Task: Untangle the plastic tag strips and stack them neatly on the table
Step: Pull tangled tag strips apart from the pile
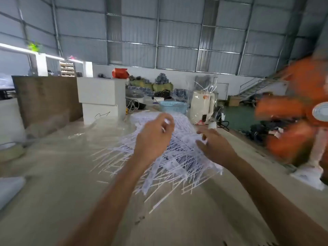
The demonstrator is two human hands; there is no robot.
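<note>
My left hand [152, 137] pinches a strip above the tangled pile [166, 157]; my right hand [213, 146], fingers loose, rests on its right side

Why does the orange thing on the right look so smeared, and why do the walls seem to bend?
In the head view, the orange fan is streaked by motion blur, as are both hands over the tangled pile of white plastic tag strips. The grey corrugated metal wall curves from wide-angle distortion. Lighting is soft and even, with a bright strip at upper left.
</note>
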